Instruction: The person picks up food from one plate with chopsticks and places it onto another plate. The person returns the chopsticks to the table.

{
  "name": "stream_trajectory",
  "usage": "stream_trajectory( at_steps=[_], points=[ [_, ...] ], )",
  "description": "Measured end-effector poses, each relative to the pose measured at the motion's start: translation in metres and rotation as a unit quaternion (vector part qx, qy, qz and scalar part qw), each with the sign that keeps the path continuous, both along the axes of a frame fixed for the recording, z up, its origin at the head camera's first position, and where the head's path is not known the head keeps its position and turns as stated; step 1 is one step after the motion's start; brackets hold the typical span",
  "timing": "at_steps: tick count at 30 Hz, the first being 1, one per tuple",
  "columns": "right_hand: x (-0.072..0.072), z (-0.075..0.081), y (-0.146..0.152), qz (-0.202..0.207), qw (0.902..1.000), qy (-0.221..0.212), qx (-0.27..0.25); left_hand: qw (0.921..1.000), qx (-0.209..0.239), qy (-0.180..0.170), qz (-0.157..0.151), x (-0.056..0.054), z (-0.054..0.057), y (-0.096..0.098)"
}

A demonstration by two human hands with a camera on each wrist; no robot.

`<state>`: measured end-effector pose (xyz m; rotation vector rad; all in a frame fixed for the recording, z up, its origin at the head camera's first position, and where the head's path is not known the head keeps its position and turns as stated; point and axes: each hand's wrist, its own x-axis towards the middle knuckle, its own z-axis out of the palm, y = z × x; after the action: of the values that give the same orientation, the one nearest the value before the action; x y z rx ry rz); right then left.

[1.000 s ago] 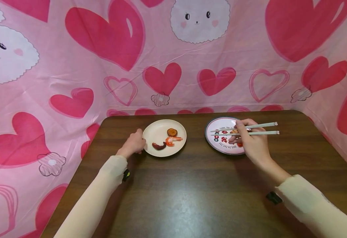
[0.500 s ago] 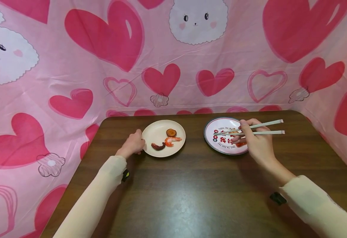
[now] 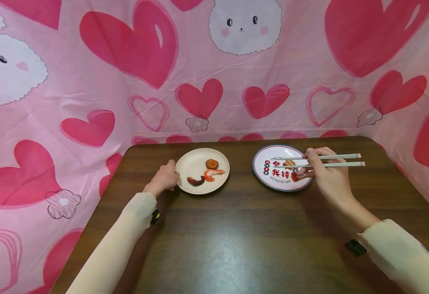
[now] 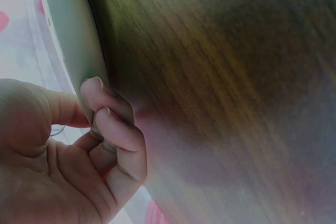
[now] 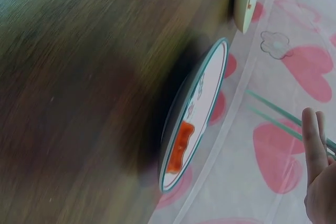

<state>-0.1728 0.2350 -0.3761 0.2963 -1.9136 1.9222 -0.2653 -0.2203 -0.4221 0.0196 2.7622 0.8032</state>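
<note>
Printed plate (image 3: 259,171): resting on the desk (image 3: 207,220), toward the far edge.
Right hand (image 3: 328,173): over the right edge of the printed plate; fingers grasping a pair of chopsticks (image 3: 347,164), nothing else.
Chopsticks: pointing left above the printed plate, tips apart; no food visible between them in the right wrist view.
Tan piece (image 3: 289,162): apparently on the printed plate, a little right of its middle; framed by the chopsticks from the head view, contact impossible to confirm.
Red piece (image 5: 180,148): on the printed plate, nearer the person than the tan piece.
Left hand (image 3: 164,175): well left of the printed plate; fingers grasping the rim of the cream plate.
Cream plate (image 3: 186,163): left of the printed plate, apart from it; bearing a round brown slice (image 3: 212,164), a shrimp (image 3: 211,175) and a dark curled piece (image 3: 196,181).
Chopstick risk: likely to miss or squirt out the tan piece through crossed tips or uneven closing.
Red piece risk: liable to be nudged by low-hanging fingers.
Cream plate risk: could tilt and slide its food through a careless lift of the rim.
</note>
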Motion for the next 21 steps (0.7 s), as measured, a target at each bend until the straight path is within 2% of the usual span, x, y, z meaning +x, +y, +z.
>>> stream_trajectory(
  at_steps=[3, 12, 21],
  points=[
    [0.000, 0.000, 0.006, -0.011, 0.9998, 0.008, 0.014, 1.0000, 0.000, -0.001, -0.001, 0.000, -0.001, -0.001],
    [0.003, -0.001, 0.024, -0.014, 0.9995, -0.012, -0.027, 1.0000, 0.005, -0.001, -0.002, -0.001, 0.000, -0.001],
    [0.005, -0.002, 0.050, -0.025, 0.9991, -0.030, 0.015, 1.0000, 0.007, -0.005, 0.002, 0.000, 0.000, 0.000]
  ],
)
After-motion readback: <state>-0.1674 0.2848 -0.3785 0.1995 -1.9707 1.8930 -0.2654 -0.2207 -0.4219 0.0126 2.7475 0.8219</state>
